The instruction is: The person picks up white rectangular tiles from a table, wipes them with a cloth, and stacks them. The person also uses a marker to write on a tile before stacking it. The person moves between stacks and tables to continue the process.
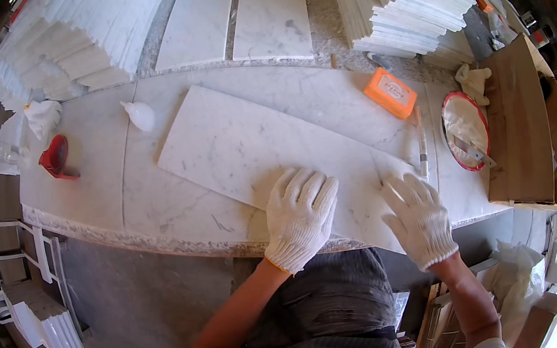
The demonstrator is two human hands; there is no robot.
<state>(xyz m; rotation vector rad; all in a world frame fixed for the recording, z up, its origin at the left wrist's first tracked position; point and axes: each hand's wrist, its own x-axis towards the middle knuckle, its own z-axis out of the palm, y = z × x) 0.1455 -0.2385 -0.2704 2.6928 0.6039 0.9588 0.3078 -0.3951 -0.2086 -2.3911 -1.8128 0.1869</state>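
A long white marble slab lies aslant on the marble-topped worktable. My left hand, in a white knitted glove, rests on the slab's near edge with the fingers stretched out flat. At the right end of the same slab is my right hand, gloved alike, its fingers spread and slightly blurred. Neither hand grips anything. Beyond the right hand lie an orange box and a slim stick-like tool. A red-rimmed round container of whitish paste has a putty knife across it.
Stacks of marble slabs stand at the far left and far right, with two single slabs between. A white squeeze bulb and a red scoop-like holder sit on the left. An open cardboard box borders the right side.
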